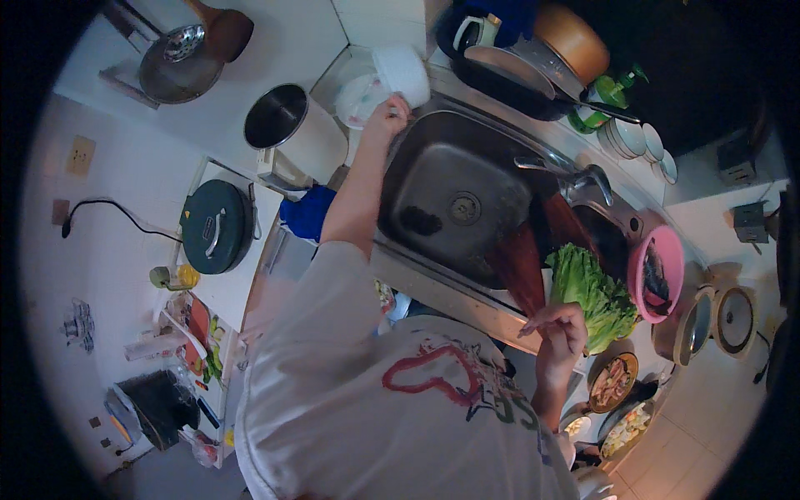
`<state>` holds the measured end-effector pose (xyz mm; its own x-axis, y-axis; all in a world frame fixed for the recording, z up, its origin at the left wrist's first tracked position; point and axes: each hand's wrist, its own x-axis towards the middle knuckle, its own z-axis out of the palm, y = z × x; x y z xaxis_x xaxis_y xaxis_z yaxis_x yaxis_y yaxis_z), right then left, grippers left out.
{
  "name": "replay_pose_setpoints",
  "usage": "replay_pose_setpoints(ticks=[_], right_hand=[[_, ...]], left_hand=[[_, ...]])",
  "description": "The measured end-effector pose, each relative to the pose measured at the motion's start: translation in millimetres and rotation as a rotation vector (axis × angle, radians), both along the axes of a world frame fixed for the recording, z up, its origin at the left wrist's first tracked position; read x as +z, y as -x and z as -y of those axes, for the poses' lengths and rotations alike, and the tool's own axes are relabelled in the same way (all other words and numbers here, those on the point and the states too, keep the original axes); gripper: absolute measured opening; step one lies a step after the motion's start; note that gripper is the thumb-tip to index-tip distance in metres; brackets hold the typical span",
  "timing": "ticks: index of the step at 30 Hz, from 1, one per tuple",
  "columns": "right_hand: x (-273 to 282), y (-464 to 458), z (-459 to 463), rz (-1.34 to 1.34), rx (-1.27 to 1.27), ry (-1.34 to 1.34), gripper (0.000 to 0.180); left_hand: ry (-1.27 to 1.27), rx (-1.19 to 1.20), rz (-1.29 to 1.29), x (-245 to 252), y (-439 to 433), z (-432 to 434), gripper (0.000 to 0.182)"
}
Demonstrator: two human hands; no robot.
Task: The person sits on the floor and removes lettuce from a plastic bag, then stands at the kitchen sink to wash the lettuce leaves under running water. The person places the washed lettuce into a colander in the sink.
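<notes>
My left hand (394,114) reaches across the left end of the metal sink (437,181), its fingers closed at the lower edge of a tilted white container (401,75). Behind that hand, a pale translucent bowl (359,99) stands in the corner. My right hand (562,328) is in front of the counter's near edge, fingers loosely bent and nothing visible in them. Just beyond it lies a leafy head of green lettuce (584,290). Dark red strips (519,265) cross the sink's right part; their material is unclear. The faucet (581,178) is at the sink's back edge.
A tall metal pot (312,131) stands left of the sink. Pans (506,81), a green pump bottle (603,100) and stacked bowls (625,139) line the back. At right are a pink basin (656,269) holding a fish, and dishes of food (614,381). A round green appliance (215,226) is at left.
</notes>
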<state>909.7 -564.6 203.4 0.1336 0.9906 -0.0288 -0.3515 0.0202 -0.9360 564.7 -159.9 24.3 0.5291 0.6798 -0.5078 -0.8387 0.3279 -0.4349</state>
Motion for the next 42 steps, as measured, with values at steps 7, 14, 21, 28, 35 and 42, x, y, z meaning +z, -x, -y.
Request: replay_pose_setpoints(ticks=[7,14,21,28,35,42], right_hand=[[6,-10,17,0.103,-0.101,0.08,0.014],[4,-23,37,-0.068,-0.056,-0.004,0.025],[-3,-24,49,-0.139,-0.149,-0.109,0.023],[-8,-26,56,-0.108,-0.195,-0.126,0.021],[-2,-25,66,-0.072,-0.165,-0.061,0.018],[-1,-21,65,0.039,-0.302,0.107,0.019]], left_hand=[[-0.262,-0.065,0.131,-47,-6,-34,0.012],[-0.206,-0.194,-0.213,-62,43,-42,0.011],[-0.134,-0.091,-0.634,-58,63,-43,0.011],[-0.148,-0.096,-0.747,-52,60,-55,0.016],[-0.2,-0.084,-0.75,-48,65,-52,0.022],[-0.231,0.276,-0.896,-62,55,-46,0.028]])
